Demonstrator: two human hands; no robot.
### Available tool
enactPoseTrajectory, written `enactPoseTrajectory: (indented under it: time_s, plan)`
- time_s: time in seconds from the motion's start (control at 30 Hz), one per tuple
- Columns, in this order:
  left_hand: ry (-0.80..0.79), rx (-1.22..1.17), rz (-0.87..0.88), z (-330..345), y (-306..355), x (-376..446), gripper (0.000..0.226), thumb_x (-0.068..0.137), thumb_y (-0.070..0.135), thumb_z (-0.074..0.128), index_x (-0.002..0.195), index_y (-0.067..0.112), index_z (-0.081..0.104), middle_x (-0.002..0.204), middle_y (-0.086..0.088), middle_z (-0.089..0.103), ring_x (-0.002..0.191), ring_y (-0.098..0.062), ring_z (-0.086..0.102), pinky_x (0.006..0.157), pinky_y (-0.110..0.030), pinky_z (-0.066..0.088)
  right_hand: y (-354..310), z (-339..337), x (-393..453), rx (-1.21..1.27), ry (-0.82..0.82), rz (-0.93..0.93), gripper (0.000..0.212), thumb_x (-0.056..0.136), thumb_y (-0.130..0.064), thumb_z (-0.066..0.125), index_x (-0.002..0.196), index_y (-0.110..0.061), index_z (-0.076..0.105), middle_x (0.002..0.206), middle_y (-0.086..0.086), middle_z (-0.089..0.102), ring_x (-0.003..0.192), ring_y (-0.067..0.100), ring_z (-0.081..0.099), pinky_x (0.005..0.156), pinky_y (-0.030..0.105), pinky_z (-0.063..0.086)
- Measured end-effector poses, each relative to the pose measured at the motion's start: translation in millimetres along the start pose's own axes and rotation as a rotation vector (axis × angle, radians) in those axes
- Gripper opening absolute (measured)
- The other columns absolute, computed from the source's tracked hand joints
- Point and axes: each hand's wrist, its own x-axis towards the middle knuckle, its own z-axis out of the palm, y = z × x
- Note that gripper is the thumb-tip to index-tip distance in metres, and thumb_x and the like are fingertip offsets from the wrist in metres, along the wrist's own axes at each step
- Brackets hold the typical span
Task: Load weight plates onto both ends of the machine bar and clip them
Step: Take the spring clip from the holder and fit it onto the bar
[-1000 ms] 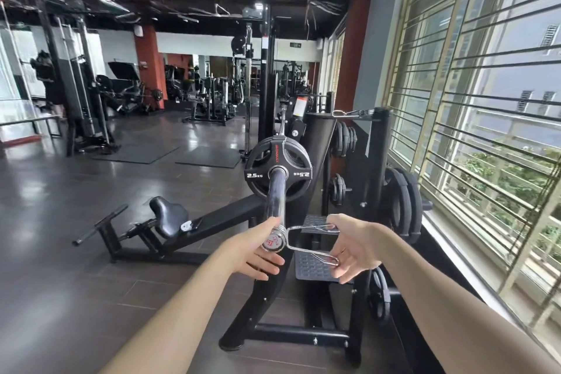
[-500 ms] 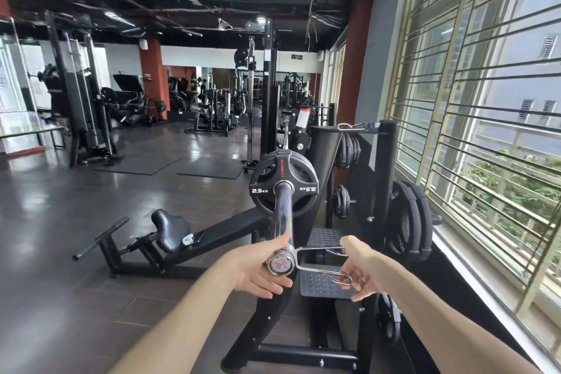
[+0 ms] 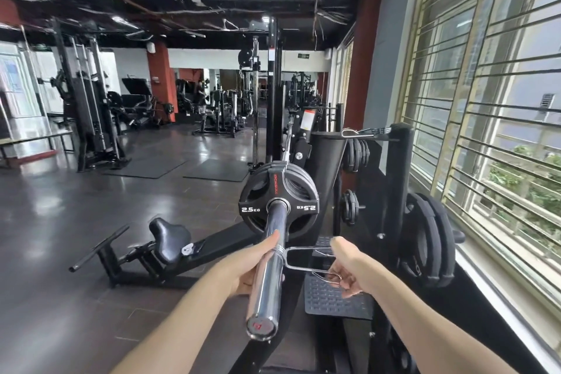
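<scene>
Gym floor, window on the right: clipping this end of the bar.
Left hand [image 3: 243,269] has its fingers wrapped on the chrome bar [image 3: 270,276], steadying it; the spring clip [image 3: 303,261] sits on the sleeve, well short of the 2.5 kg plates [image 3: 277,197] farther up. Right hand [image 3: 349,270] squeezes the clip handles. Next, I judge, slide it far until it touches the plates, then let go.

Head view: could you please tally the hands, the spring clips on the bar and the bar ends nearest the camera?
Hands: 2, left hand and right hand
Spring clip on the bar: 1
Bar ends: 1
Total: 4
</scene>
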Motion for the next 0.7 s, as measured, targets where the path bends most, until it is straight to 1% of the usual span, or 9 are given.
enactPoseTrajectory:
  time_s: [0.1,0.17,0.23,0.33,0.4,0.47,0.53,0.63,0.7]
  plan:
    - [0.019,-0.01,-0.014,-3,14,23,0.09,0.055,0.077,0.076,0.115,0.01,0.072,0.103,-0.019,0.077,0.097,-0.029,0.075,0.097,-0.042,0.057,-23,-7,25,-0.022,-0.01,0.011,0.054,0.1,-0.039,0.029,0.09,0.004,0.06,0.062,0.011,0.058,0.035,0.016,0.037,0.07,0.038,0.049]
    - [0.034,-0.008,-0.023,-6,20,33,0.092,0.053,0.077,0.076,0.116,0.009,0.073,0.105,-0.018,0.077,0.102,-0.029,0.074,0.101,-0.043,0.054,-31,-10,44,-0.044,-0.033,-0.004,0.054,0.098,-0.037,0.029,0.077,0.003,0.058,0.06,0.011,0.056,0.033,0.015,0.035,0.056,0.031,0.043]
    - [0.043,-0.024,-0.007,-6,18,41,0.092,0.054,0.075,0.077,0.117,0.007,0.074,0.105,-0.017,0.077,0.097,-0.026,0.074,0.098,-0.04,0.056,-27,-9,61,-0.053,-0.039,-0.028,0.053,0.097,-0.037,0.03,0.07,0.0,0.056,0.056,0.009,0.055,0.032,0.014,0.033,0.05,0.024,0.037]
    - [0.056,-0.073,0.023,-6,10,48,0.077,0.069,0.067,0.073,0.117,0.007,0.074,0.101,-0.016,0.078,0.084,-0.024,0.075,0.079,-0.032,0.062,-12,-5,77,-0.01,0.017,-0.102,0.045,0.094,-0.037,0.033,0.076,-0.005,0.059,0.063,0.006,0.06,0.04,0.015,0.042,0.055,0.024,0.045]
    - [0.045,-0.087,0.008,-8,11,50,0.074,0.069,0.064,0.076,0.113,0.006,0.075,0.104,-0.018,0.077,0.091,-0.026,0.074,0.086,-0.036,0.061,-6,-2,76,-0.007,0.061,-0.169,0.044,0.091,-0.038,0.031,0.085,-0.009,0.064,0.075,0.005,0.065,0.051,0.017,0.049,0.065,0.029,0.052]
    - [0.03,-0.104,-0.013,-11,15,54,0.073,0.064,0.065,0.079,0.107,0.006,0.076,0.106,-0.02,0.077,0.095,-0.029,0.073,0.094,-0.04,0.058,-8,-1,73,-0.027,0.101,-0.229,0.043,0.094,-0.035,0.029,0.082,-0.011,0.062,0.075,0.004,0.066,0.059,0.018,0.05,0.071,0.032,0.051]
    - [0.032,-0.115,-0.013,-10,22,61,0.07,0.065,0.067,0.077,0.102,0.008,0.076,0.103,-0.02,0.077,0.089,-0.027,0.073,0.088,-0.037,0.059,-17,-2,76,-0.004,0.136,-0.23,0.043,0.096,-0.035,0.03,0.08,-0.011,0.061,0.077,0.006,0.067,0.066,0.021,0.054,0.075,0.036,0.055]
    - [0.062,-0.146,-0.035,-8,29,69,0.066,0.067,0.068,0.074,0.095,0.008,0.076,0.096,-0.018,0.077,0.077,-0.025,0.074,0.078,-0.034,0.061,-29,-6,83,0.043,0.121,-0.155,0.041,0.096,-0.038,0.034,0.083,-0.01,0.06,0.079,0.009,0.068,0.057,0.02,0.052,0.066,0.033,0.053]
    - [0.052,-0.164,-0.066,-9,34,75,0.066,0.062,0.069,0.076,0.091,0.009,0.075,0.092,-0.016,0.077,0.071,-0.023,0.074,0.073,-0.034,0.06,-32,-9,92,0.09,0.068,-0.115,0.042,0.099,-0.039,0.035,0.085,-0.007,0.058,0.076,0.01,0.065,0.048,0.017,0.051,0.054,0.03,0.043]
